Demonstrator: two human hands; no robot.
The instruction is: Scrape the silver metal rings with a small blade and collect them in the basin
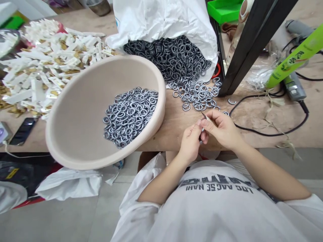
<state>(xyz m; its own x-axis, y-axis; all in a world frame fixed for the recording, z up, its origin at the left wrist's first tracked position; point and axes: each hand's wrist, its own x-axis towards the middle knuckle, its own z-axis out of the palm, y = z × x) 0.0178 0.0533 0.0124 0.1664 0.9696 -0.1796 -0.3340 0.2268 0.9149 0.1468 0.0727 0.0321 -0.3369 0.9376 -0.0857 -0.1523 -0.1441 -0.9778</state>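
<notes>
My left hand (pixel 190 141) is closed in a pinch over the table's front edge; a grey ring, mostly hidden by the fingers, shows only in part. Touching it, my right hand (pixel 222 129) is closed around a small knife (pixel 204 116), whose dark pointed tip sticks up past the thumb. Just beyond both hands, loose grey rings (pixel 199 95) lie on the table (pixel 174 124). To the left a large beige basin (pixel 80 87) leans tilted toward me, with a heap of grey rings (pixel 131 116) inside.
A white sack (pixel 164 20) spills more rings behind the basin. White and brown pieces (pixel 55 64) are piled at left, near a phone (pixel 24 131). A black post (pixel 252 47) rises at right, beside a cable (pixel 275 134), a grey power tool (pixel 294 87) and a green packet (pixel 297 55).
</notes>
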